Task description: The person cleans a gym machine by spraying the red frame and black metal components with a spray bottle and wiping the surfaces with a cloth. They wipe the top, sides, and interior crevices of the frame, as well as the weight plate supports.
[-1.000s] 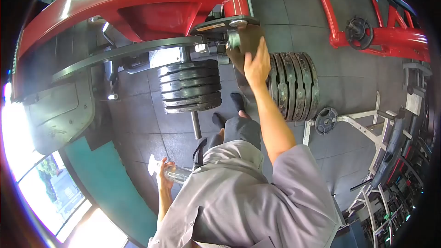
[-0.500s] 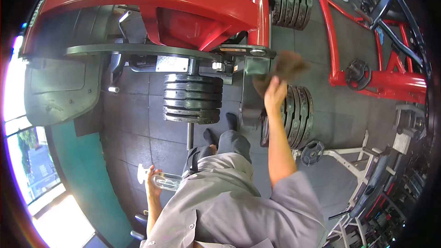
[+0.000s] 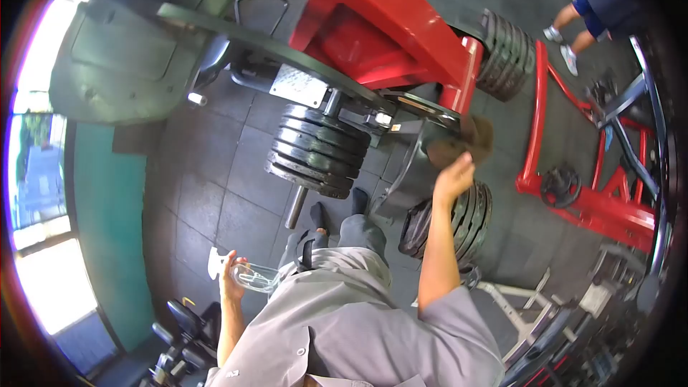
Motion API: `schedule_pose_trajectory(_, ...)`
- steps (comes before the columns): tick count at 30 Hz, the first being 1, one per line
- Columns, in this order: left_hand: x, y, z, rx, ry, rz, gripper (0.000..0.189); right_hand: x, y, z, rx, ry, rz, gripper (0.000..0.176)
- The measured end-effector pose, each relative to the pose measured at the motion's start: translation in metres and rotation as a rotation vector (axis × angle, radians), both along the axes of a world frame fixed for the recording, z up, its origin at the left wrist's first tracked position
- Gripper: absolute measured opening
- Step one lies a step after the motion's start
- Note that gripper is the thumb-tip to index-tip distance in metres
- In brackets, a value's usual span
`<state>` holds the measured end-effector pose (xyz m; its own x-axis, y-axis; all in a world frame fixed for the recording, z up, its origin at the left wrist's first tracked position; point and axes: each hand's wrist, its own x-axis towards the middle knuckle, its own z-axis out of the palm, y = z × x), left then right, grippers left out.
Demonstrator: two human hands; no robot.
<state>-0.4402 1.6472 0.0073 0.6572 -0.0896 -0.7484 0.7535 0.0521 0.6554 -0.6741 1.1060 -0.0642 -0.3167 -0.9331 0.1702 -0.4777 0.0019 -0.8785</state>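
Note:
My left hand (image 3: 229, 278) is wrapped round the neck of a clear spray bottle (image 3: 255, 278) with a white head, held tilted beside my hip. My right hand (image 3: 454, 178) reaches forward, closed on a brown cloth (image 3: 479, 142) that is smeared by motion. The cloth is against or just over the dark end part of a red weight machine (image 3: 401, 7); whether it touches cannot be seen. Black weight plates (image 3: 319, 149) sit on a bar in front of me, left of that arm. More plates (image 3: 469, 222) lie below my right forearm.
A further plate stack (image 3: 507, 54) hangs at the machine's far side. Another red machine (image 3: 602, 204) stands to the right, with a person (image 3: 598, 11) behind it. A white-framed bench (image 3: 527, 322) is at lower right. A teal wall (image 3: 111, 222) runs along the left.
My view has turned, so the machine appears tilted and shifted right. My right hand has moved slightly with the cloth along the machine's end. The left hand still grips the bottle.

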Motion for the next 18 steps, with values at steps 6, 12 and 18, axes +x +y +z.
schedule_pose_trajectory(6,-0.008,0.017,-0.008,0.066,0.016,0.001,0.038,0.029,0.002,-0.009,-0.236,0.705,0.402,0.062)
schedule_pose_trajectory(12,-0.010,0.017,-0.006,0.052,-0.003,-0.019,0.034,-0.002,0.054,-0.036,-0.140,0.767,0.479,0.068)
schedule_pose_trajectory(18,-0.013,0.031,-0.010,0.062,0.019,0.003,0.034,-0.022,0.135,-0.108,0.089,0.494,0.286,0.070)
